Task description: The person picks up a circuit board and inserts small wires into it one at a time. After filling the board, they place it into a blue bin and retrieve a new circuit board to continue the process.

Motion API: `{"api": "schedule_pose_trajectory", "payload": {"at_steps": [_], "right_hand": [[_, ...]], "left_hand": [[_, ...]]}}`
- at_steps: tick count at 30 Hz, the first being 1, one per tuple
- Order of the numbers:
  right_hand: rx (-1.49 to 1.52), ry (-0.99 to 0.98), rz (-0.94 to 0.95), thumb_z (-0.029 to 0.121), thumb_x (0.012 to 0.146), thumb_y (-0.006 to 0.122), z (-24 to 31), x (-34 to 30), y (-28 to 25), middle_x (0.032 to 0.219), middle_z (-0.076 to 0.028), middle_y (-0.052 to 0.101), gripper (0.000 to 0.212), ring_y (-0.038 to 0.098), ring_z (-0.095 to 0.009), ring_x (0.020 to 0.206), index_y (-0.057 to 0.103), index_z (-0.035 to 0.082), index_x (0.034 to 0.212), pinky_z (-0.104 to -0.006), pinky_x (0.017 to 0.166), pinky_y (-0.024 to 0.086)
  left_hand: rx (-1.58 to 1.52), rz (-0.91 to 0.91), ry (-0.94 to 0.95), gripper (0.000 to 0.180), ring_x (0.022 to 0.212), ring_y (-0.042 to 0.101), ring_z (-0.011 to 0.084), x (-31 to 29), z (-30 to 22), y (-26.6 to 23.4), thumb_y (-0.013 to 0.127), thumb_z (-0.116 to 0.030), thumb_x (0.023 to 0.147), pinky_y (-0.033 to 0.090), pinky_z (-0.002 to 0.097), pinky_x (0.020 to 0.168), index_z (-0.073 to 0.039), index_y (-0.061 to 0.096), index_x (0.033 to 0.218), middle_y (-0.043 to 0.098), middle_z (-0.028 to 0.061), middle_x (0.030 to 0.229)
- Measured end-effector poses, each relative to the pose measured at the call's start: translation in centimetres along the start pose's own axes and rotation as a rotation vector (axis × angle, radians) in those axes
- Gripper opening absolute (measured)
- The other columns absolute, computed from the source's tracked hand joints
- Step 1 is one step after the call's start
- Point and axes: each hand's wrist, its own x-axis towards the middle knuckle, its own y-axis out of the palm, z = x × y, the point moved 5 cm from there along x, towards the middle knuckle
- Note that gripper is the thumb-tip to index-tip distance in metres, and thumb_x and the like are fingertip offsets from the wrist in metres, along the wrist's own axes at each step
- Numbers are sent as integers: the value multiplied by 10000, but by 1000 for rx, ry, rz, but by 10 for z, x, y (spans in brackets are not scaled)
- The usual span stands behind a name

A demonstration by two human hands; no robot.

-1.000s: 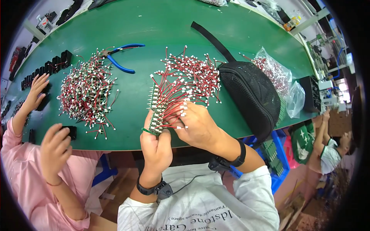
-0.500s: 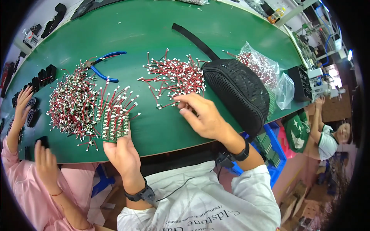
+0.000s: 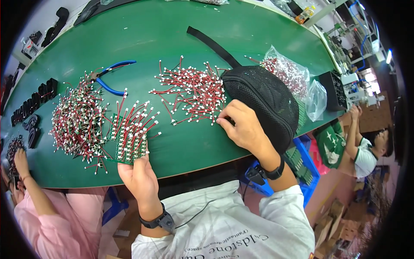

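Note:
My left hand [image 3: 139, 175] grips the near edge of a green circuit board panel [image 3: 133, 149], thumb on top. Rows of small red wire leads with white connectors stick up from the board, fanning away from me. My right hand [image 3: 246, 127] is at the near right edge of a loose pile of red wire leads [image 3: 194, 88], thumb and forefinger pinched together. Whatever lies between those fingertips is too small to make out. Left of the panel, and touching it, is a heap of small boards with wire leads [image 3: 79, 121].
Blue-handled pliers [image 3: 113, 88] lie behind the heap. A black mesh bag [image 3: 263, 103] is right of my right hand, beside a clear bag of wire leads [image 3: 288, 73] and a black bin [image 3: 332, 90]. At the left, a co-worker's hand [image 3: 20, 162] touches dark parts.
My right hand has shifted right along the pile's near edge, its fingers closing together. My left hand still holds the panel. The co-worker's hands have moved away from the near left.

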Motion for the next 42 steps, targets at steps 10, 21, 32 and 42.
{"api": "schedule_pose_trajectory", "payload": {"at_steps": [10,21,32,42], "right_hand": [[375,72,-112,4,921,538,26,1,-9,750,-65,525,37,489,-127,596,501,8,925,-278,559,414],[674,-24,153,-3,885,594,97,15,37,832,-92,564,79,549,-122,675,546,-26,945,-261,594,455],[435,-199,-52,-71,781,638,105,20,51,812,-146,548,177,581,-299,669,560,-26,933,-368,569,478],[422,-199,-66,-60,744,658,105,18,51,787,-143,565,199,585,-298,626,577,-19,921,-372,551,478]], "left_hand": [[-59,-11,-48,431,1057,592,186,-8,11,24,405,153,821,463,330,957,63,481,1236,582,140,1202],[33,14,-88,375,891,562,69,-10,19,40,439,130,819,454,216,761,19,514,1169,596,32,1035],[126,107,-53,453,1062,574,149,-17,17,39,434,135,842,456,289,925,49,459,1287,582,105,1193],[73,237,-95,605,1086,562,150,-19,13,42,393,151,833,453,286,944,44,328,1425,553,112,1236]]}}
